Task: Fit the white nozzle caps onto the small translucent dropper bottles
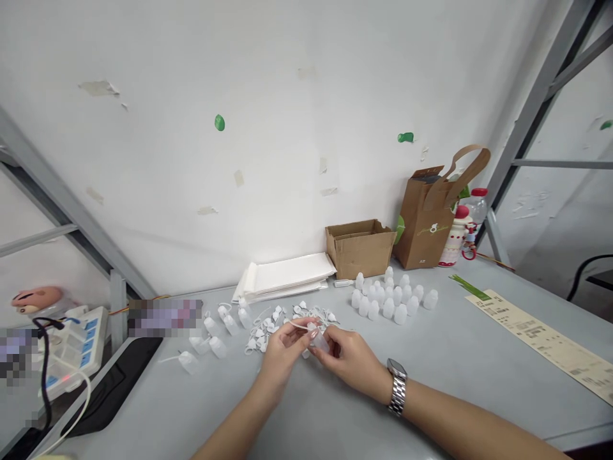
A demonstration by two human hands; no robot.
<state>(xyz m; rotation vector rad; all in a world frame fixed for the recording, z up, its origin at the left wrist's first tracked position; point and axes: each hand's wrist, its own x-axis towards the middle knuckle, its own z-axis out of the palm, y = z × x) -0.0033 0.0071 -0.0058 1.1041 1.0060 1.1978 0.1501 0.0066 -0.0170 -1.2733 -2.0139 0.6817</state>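
Note:
Both hands meet over the middle of the table around a small translucent white plastic bottle (320,340). My right hand (352,358) has its fingers closed on the bottle's lower side. My left hand (283,348) pinches at the top, where a white cap with a thin strap (300,326) shows; how firmly the cap sits is hidden by the fingers. Just behind the hands lies a loose pile of white strapped caps (261,335). To the left, several translucent bottles with caps and straps (218,347) lie or lean on the table. To the right stand several bare translucent bottles (400,314).
Along the wall are a stack of white sheets (287,276), an open cardboard box (361,254), a brown paper bag (424,223) and drink bottles (457,236). A printed paper strip (541,338) lies right. At left are a black mat (115,383) and a power strip (79,351) with cables.

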